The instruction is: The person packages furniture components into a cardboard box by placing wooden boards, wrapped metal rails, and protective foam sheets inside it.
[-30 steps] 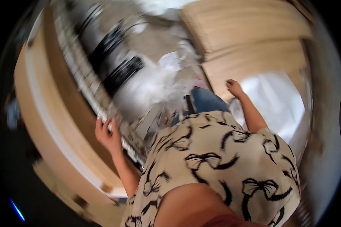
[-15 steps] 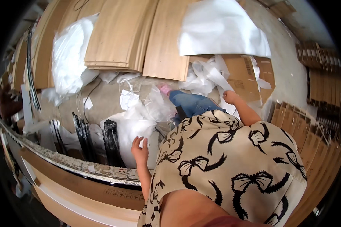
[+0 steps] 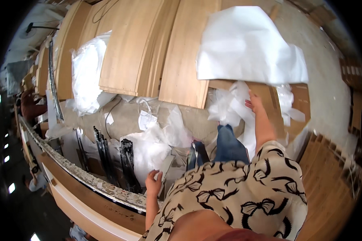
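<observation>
Right hand (image 3: 254, 102): it has gone up and out since half a second ago, so now it is closer to the big white sheet (image 3: 249, 48). The whole view has tipped a little too.
Right fingers: loose and a bit spread, near 2 o'clock. I see nothing gripped in them. They are over crumpled white wrap (image 3: 229, 106), but I cannot tell if they touch it.
White sheet: between 1 and 2 o'clock, just past the right fingers. Its left side lies over a long wood board (image 3: 185, 64), and its near edge lies over brown cardboard (image 3: 271, 102).
Left hand (image 3: 153, 184): near 7 o'clock, fingers bent, with a gap by the thumb. It looks free.
Black strips (image 3: 128, 168): a bunch at 8 o'clock, just left of the left hand. More bunches stand farther left.
Cloudy plastic (image 3: 153, 148): a soft white heap at 8 o'clock, past the left hand.
Flat wood pile (image 3: 126, 48): at 11 o'clock.
White bundle (image 3: 86, 76): at 10 o'clock, beside the pile.
Rough ledge (image 3: 112, 193): it bends from 9 o'clock down to 7.
Brown stack (image 3: 321, 184): at 4 o'clock.
Blue jeans (image 3: 231, 146): also at 4 o'clock, nearer the middle.
</observation>
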The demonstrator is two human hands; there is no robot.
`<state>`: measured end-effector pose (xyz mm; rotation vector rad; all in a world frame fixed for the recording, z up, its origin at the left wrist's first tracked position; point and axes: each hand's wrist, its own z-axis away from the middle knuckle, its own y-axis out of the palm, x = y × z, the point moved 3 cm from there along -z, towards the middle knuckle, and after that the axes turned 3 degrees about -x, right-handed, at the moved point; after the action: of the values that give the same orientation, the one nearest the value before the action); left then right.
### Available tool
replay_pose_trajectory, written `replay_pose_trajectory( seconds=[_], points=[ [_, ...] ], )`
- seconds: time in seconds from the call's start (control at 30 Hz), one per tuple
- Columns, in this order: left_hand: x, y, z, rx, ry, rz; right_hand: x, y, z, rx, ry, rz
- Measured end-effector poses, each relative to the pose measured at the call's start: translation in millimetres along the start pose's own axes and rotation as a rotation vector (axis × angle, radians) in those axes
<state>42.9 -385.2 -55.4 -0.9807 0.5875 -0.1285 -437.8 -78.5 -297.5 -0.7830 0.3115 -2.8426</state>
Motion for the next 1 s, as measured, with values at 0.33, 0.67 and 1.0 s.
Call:
replay_pose_trajectory(
  seconds=[0.33,0.67,1.0],
  points=[
    [-168,74,-13,0.301,0.013,0.077,108,-6,-102,-0.012,-0.051,-0.606],
    [-277,204,-98,0.771,-0.632,1.148,222,-241,177,-0.218,-0.605,-1.032],
    [-461,197,-138,1.209,-0.187,1.674,270,-401,286,-0.634,-1.316,-0.076]
  ],
)
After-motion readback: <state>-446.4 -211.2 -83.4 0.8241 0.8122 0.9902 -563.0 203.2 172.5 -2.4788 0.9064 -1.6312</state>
